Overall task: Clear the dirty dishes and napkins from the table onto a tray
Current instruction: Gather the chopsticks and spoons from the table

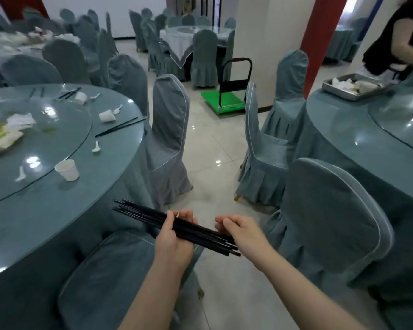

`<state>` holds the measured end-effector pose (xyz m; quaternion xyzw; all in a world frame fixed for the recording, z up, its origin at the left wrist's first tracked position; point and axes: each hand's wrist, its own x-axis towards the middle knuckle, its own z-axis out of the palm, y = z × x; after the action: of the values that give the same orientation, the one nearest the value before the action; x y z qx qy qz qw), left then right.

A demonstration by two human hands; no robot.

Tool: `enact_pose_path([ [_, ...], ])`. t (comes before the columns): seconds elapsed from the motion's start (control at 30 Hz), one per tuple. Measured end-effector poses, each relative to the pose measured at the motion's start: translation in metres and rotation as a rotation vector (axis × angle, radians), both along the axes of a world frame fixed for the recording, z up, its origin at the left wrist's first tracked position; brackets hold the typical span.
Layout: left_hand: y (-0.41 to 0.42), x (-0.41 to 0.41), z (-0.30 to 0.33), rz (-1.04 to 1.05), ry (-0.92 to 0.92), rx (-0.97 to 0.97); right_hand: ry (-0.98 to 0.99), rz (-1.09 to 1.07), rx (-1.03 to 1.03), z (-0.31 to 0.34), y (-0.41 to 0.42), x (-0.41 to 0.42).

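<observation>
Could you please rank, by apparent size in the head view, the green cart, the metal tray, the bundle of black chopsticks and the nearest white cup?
1. Bundle of black chopsticks, nearness inflates it
2. Metal tray and green cart, too alike to rank
3. White cup

Dim, glare on tabletop glass (48,110), edges warped & blurry.

Cups (67,170), spoons (96,146) on table (57,206)

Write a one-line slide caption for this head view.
Left hand grips a bundle of black chopsticks while the right hand steadies its end, between two round tables.
</observation>
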<state>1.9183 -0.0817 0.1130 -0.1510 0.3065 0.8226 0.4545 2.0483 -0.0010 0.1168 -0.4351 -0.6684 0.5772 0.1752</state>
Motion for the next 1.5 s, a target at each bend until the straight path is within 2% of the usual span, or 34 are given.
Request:
enact_pose_path([
  [0.23,0.049,0.008,-0.001,0.138,-0.042,0.009,-0.019,0.088,0.021,-0.002,0.092,0.021],
  [0.53,0.138,-0.055,-0.021,0.313,-0.128,0.000,-0.085,0.219,0.093,-0.006,0.216,-0.046],
  [0.67,0.186,-0.100,-0.018,0.346,-0.096,0.003,-0.152,0.274,0.149,0.002,0.277,-0.095],
  [0.83,0.215,-0.161,-0.010,0.418,-0.082,0.032,-0.136,0.321,0.195,0.008,0.329,-0.170],
  [1.33,0.281,-0.312,-0.020,0.847,-0.060,0.056,-0.103,0.809,0.231,-0.032,0.452,-0.439],
  [1.5,0.295,-0.358,-0.027,0.978,-0.096,0.038,-0.117,0.876,0.237,-0.044,0.477,-0.522],
])
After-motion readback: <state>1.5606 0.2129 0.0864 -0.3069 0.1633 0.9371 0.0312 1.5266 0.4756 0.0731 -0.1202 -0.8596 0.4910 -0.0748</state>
